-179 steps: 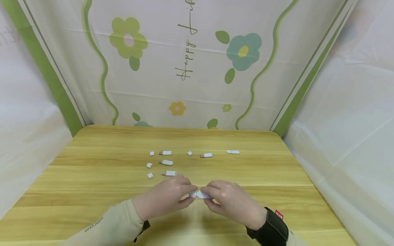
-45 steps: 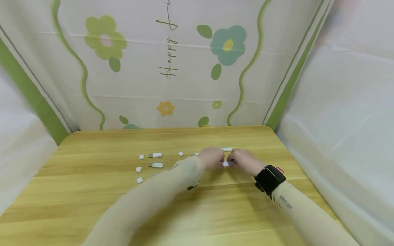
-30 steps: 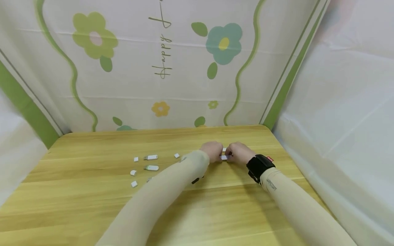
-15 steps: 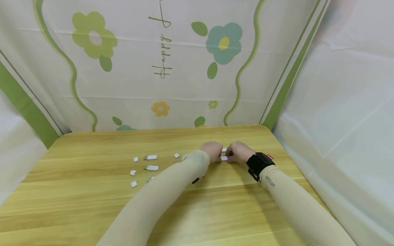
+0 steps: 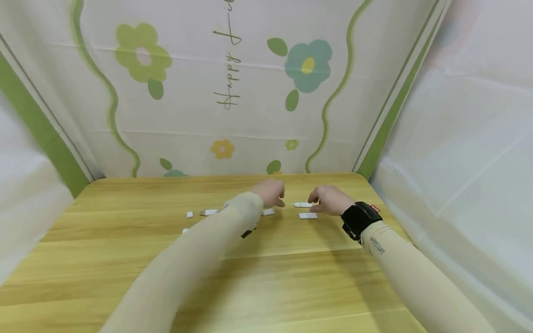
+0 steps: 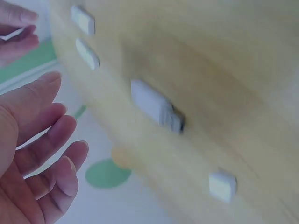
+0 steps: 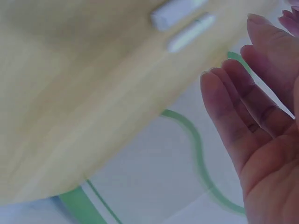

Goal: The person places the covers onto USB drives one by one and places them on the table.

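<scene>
In the head view my left hand [image 5: 269, 192] hovers with loose fingers over an uncapped white USB stick [image 5: 268, 212], partly hidden under it. The left wrist view shows that uncapped stick [image 6: 152, 102] with its metal plug bare, and a loose square cap [image 6: 222, 185] apart from it. My right hand [image 5: 329, 200] holds nothing, fingers relaxed and thumb apart, just right of two capped sticks. One is a squared USB stick [image 5: 308, 215], the nearer; the other, a rounded USB stick [image 5: 302, 205], lies behind it. Both also appear in the right wrist view.
At the left of the wooden table [image 5: 266, 296] lie a square cap [image 5: 189, 214], an uncapped USB stick [image 5: 209, 212] and a cap [image 5: 185, 230], the latter two partly behind the left sleeve. A printed curtain [image 5: 250, 106] rises behind the table edge.
Six seconds ago both hands held a stick and its cap near the front. They carried it to the back right and let go. Now the left hand has moved left, the right slightly right.
</scene>
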